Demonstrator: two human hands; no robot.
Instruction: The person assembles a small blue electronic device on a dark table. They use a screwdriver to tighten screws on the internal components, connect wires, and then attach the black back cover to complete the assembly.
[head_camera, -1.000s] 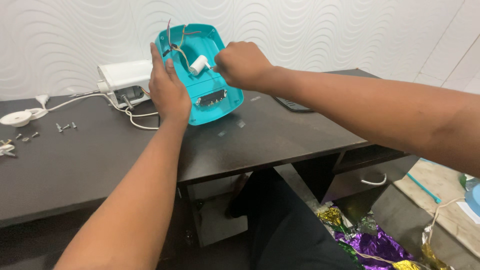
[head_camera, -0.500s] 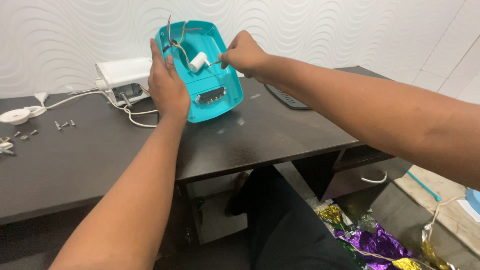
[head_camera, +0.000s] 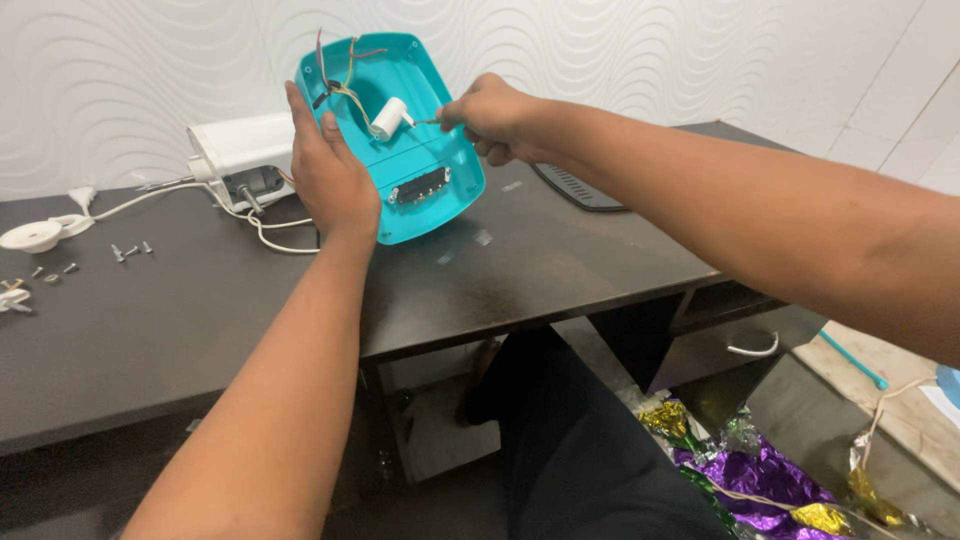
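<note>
A: While the turquoise shell (head_camera: 425, 140) is propped on edge on the dark table (head_camera: 560, 270), how is it being held?

B: It is gripped at its left rim by the left hand (head_camera: 330, 175), fingers wrapped behind, thumb in front. The right hand (head_camera: 495, 115) is clenched around a thin metal tool (head_camera: 428, 122), whose tip is set against the white cylinder (head_camera: 388, 118) just beyond the fingertips.

A: How much is judged done?

B: The shell is already opened: coloured wires (head_camera: 340, 85) are exposed above the left fingers, and loose screws (head_camera: 130, 250) are laid well to their left. The white body (head_camera: 240, 160) is parked behind the left hand. Inside, the cylinder and a dark slotted part (head_camera: 420, 186) are still mounted.
</note>
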